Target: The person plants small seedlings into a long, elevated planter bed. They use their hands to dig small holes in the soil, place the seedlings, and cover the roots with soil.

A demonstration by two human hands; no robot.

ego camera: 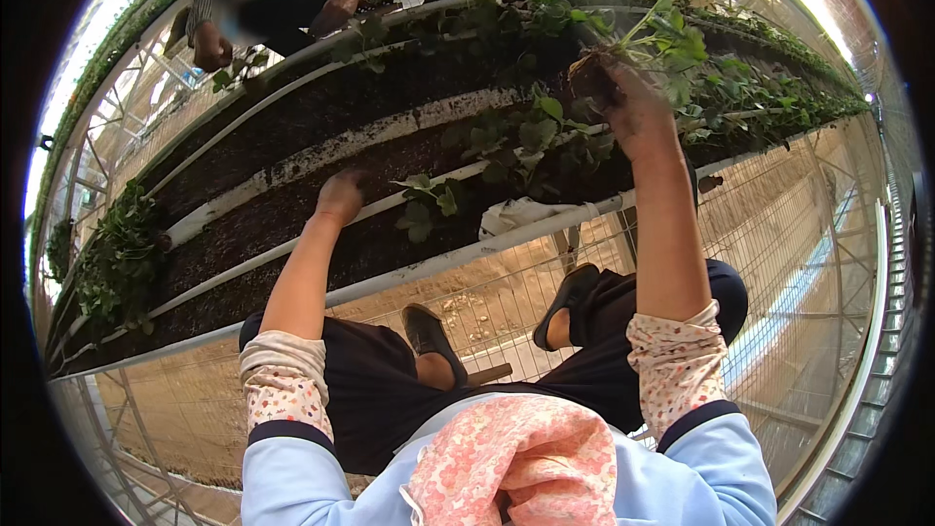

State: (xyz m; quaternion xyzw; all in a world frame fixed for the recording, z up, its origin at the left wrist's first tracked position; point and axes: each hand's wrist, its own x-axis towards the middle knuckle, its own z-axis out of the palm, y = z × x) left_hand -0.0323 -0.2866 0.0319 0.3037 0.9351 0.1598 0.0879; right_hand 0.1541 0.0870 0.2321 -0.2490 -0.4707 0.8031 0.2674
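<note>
In the head view, my right hand (635,98) is raised over the bed and grips a leafy seedling, likely strawberry (668,36), by its dark root ball (595,80). My left hand (342,196) is down at the dark soil (248,230), beside a white pipe (241,270). Its fingers are blurred and partly lost against the soil, so what they do is unclear. Just right of that hand a small leafy plant (427,201) stands by the pipe. Further right, more plants (537,135) grow in the same row.
Across the bed another person's hands (212,47) are near a small plant (237,73). A heap of leafy plants (124,256) lies at the bed's left end. A white plastic bag (518,215) rests by the near rail (431,267). Wire mesh flooring (504,321) lies under my feet.
</note>
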